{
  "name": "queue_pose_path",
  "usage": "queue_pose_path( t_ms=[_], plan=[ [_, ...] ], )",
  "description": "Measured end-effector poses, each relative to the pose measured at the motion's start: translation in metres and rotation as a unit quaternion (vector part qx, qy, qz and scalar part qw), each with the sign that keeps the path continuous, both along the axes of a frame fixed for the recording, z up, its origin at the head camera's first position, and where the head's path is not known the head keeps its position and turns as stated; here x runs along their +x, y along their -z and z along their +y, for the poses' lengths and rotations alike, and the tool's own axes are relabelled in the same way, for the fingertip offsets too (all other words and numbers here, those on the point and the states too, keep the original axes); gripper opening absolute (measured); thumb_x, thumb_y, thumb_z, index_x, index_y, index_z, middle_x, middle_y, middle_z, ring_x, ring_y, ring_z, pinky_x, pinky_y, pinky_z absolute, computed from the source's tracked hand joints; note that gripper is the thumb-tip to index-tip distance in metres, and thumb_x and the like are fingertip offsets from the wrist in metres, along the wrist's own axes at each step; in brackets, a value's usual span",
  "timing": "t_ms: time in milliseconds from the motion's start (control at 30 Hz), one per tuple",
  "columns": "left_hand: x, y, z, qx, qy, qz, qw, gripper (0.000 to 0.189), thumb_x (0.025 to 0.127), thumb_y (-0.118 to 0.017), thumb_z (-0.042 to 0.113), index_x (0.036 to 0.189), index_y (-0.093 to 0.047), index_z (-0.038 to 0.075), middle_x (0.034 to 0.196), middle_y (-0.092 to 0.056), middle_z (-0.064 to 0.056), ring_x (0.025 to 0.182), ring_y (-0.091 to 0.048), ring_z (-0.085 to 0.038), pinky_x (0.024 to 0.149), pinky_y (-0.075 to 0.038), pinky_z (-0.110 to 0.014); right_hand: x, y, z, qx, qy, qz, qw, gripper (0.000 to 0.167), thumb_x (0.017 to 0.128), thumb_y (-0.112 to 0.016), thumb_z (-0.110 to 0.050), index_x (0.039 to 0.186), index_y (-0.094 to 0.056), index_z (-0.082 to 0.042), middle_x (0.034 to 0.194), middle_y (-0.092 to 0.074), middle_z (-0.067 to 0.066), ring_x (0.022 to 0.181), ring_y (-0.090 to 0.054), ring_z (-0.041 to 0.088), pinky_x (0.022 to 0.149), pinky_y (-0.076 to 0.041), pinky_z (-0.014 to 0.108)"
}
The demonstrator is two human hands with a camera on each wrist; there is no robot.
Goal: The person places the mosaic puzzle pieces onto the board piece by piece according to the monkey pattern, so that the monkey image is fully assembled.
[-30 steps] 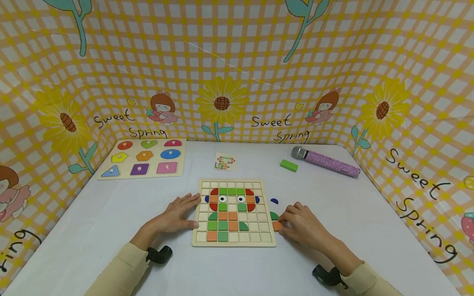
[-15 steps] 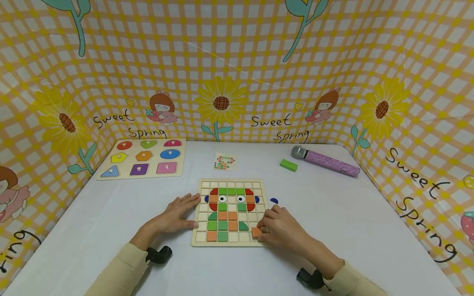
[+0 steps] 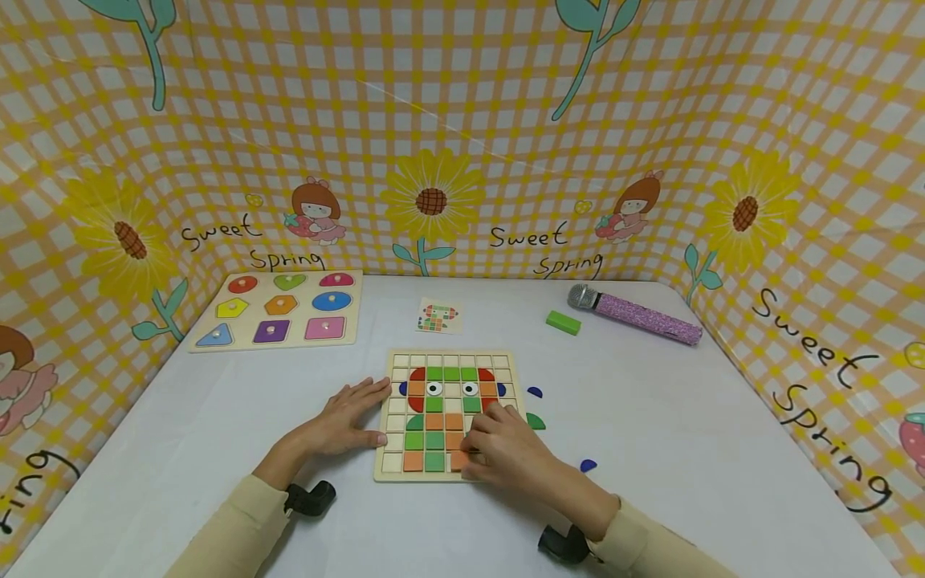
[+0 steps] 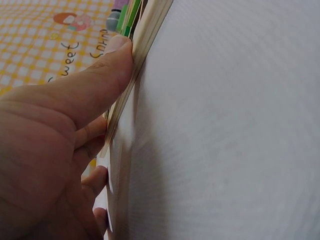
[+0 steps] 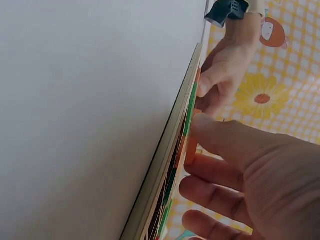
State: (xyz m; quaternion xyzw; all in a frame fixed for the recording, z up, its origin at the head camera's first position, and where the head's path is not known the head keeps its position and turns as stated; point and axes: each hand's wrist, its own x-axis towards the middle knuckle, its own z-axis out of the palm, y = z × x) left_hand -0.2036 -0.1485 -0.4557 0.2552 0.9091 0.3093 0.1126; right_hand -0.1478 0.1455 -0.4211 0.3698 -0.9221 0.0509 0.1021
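Observation:
A wooden grid board (image 3: pixel 393 463) lies in front of me, with coloured tiles and two eye tiles making up a figure in its cells. My right hand (image 3: pixel 509 449) pinches an orange square tile (image 3: pixel 457 461) between thumb and fingers. That tile is low over the board's bottom row, just right of a green square tile (image 3: pixel 435 461). In the right wrist view, the orange tile (image 5: pixel 191 150) shows on edge at the board's face. Along the board's left side, my left hand (image 3: pixel 343 419) rests with fingers extended, thumb (image 4: pixel 112 70) against the edge.
Right of the board lie a green curved tile (image 3: pixel 535 421), a blue half-round tile (image 3: pixel 535 392) and another blue tile (image 3: pixel 588 465). Farther back are a picture card (image 3: pixel 450 325), a green block (image 3: pixel 563 323), a glittery microphone (image 3: pixel 643 315) and a knobbed shape puzzle (image 3: pixel 347 331).
My right hand has carried the orange tile leftward from beside the board to its bottom row, uncovering the green curved tile and a blue tile. The left hand has stayed put.

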Motion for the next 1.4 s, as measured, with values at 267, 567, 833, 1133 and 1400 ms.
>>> queue_pose_path(
  t_ms=[267, 567, 833, 1133, 1400],
  plan=[
    [0.0, -0.001, 0.0, 0.001, 0.0, 0.0, 1.0, 0.079, 0.084, -0.069, 0.035, 0.147, -0.031, 0.007, 0.157, -0.024, -0.011, 0.146, -0.011, -0.038, 0.118, -0.002, -0.059, -0.002, 0.002, -0.008, 0.017, 0.006, 0.002, 0.9998, 0.021, 0.074, -0.076, -0.037, 0.087, -0.073, -0.021, 0.085, -0.061, -0.008, 0.086, -0.044, 0.013, 0.076, -0.04, 0.03],
    [0.001, -0.001, -0.001, 0.002, -0.001, -0.001, 1.0, 0.079, 0.084, -0.069, 0.035, 0.147, -0.031, 0.006, 0.157, -0.024, -0.011, 0.146, -0.012, -0.038, 0.118, -0.003, -0.06, -0.002, 0.003, -0.011, 0.019, 0.014, 0.0, 0.9997, 0.019, 0.074, -0.076, -0.036, 0.086, -0.073, -0.021, 0.085, -0.062, -0.008, 0.086, -0.045, 0.014, 0.076, -0.04, 0.03],
    [-0.001, -0.001, 0.0, 0.002, 0.002, 0.0, 1.0, 0.079, 0.084, -0.069, 0.035, 0.147, -0.031, 0.007, 0.157, -0.024, -0.011, 0.146, -0.011, -0.038, 0.118, -0.002, -0.06, -0.004, 0.001, 0.004, -0.014, 0.028, -0.011, 0.9994, 0.023, 0.073, -0.077, -0.036, 0.089, -0.073, -0.021, 0.088, -0.064, -0.008, 0.087, -0.045, 0.013, 0.076, -0.04, 0.03],
    [-0.001, -0.001, 0.001, 0.0, -0.001, 0.002, 1.0, 0.079, 0.083, -0.07, 0.035, 0.147, -0.031, 0.007, 0.157, -0.025, -0.011, 0.146, -0.012, -0.038, 0.118, -0.003, -0.06, -0.01, -0.001, 0.046, -0.039, 0.111, -0.011, 0.993, 0.026, 0.071, -0.079, -0.034, 0.09, -0.073, -0.017, 0.089, -0.063, -0.006, 0.086, -0.046, 0.013, 0.075, -0.04, 0.029],
    [0.0, -0.001, 0.0, -0.004, -0.002, -0.003, 1.0, 0.08, 0.084, -0.069, 0.035, 0.148, -0.031, 0.008, 0.157, -0.024, -0.01, 0.147, -0.011, -0.037, 0.118, -0.002, -0.059, -0.019, 0.004, 0.08, -0.031, 0.154, -0.01, 0.9875, 0.03, 0.07, -0.08, -0.029, 0.095, -0.073, -0.015, 0.092, -0.066, -0.001, 0.085, -0.048, 0.016, 0.074, -0.042, 0.031]
  ],
)
